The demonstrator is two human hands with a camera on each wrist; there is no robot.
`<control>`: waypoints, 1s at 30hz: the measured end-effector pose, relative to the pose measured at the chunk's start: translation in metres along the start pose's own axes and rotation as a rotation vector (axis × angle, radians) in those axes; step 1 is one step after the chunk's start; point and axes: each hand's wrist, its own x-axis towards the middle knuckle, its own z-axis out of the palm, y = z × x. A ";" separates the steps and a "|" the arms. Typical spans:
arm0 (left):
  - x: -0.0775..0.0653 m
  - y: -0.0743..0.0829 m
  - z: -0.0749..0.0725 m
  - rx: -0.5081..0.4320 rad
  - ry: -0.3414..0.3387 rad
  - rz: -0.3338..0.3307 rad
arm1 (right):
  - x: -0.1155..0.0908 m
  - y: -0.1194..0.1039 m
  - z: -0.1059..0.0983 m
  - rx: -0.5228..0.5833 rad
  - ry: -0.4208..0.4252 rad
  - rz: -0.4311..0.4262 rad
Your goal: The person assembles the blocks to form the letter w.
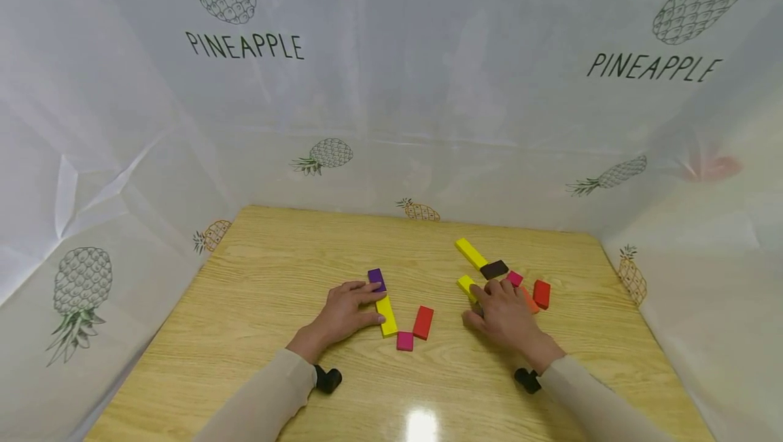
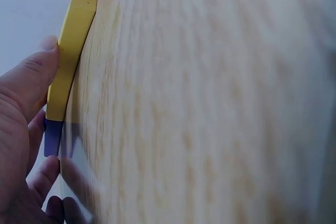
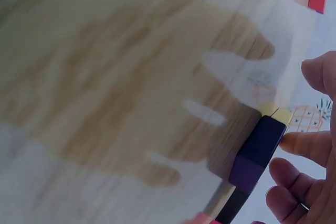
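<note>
My left hand (image 1: pixel 345 311) rests beside and over a column of blocks. Its thumb touches the yellow block (image 1: pixel 387 316), and its fingers touch the purple block (image 1: pixel 377 280) at the far end. At the near end a magenta cube (image 1: pixel 405 341) adjoins a tilted red block (image 1: pixel 423 322). Over the right-hand blocks, my right hand (image 1: pixel 504 313) has its index finger at a short yellow block (image 1: pixel 467 285). In the right wrist view, a fingertip touches a dark blue-purple block (image 3: pixel 258 145), mostly hidden under the hand in the head view.
Around the right hand lie a long yellow block (image 1: pixel 471 253), a black block (image 1: pixel 494 269), a magenta block (image 1: pixel 514 279), an orange block (image 1: pixel 529 300) and a red block (image 1: pixel 542 294). A pineapple-printed sheet (image 1: pixel 391 102) surrounds the wooden table (image 1: pixel 293 245).
</note>
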 end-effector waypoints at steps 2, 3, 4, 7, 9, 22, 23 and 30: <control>0.000 0.000 0.001 -0.005 -0.001 0.000 | 0.001 -0.001 0.000 0.016 0.004 0.012; 0.000 0.000 0.001 -0.006 -0.001 0.001 | 0.001 -0.001 0.001 0.023 0.005 0.026; 0.000 0.000 0.001 -0.008 -0.001 0.001 | 0.000 -0.001 0.000 0.034 0.006 0.042; 0.000 0.000 0.001 -0.005 -0.001 0.002 | -0.001 0.001 0.000 0.051 0.008 0.082; 0.000 -0.001 0.001 -0.001 0.002 0.002 | -0.001 0.002 -0.001 0.045 0.006 0.090; 0.001 -0.002 0.000 -0.001 0.005 0.004 | 0.005 0.001 -0.002 -0.007 0.075 -0.023; 0.001 -0.002 0.001 -0.001 0.005 0.004 | 0.007 0.003 -0.002 -0.014 0.070 -0.016; 0.001 -0.003 0.002 -0.014 0.005 0.002 | 0.019 0.016 0.002 -0.019 0.033 -0.059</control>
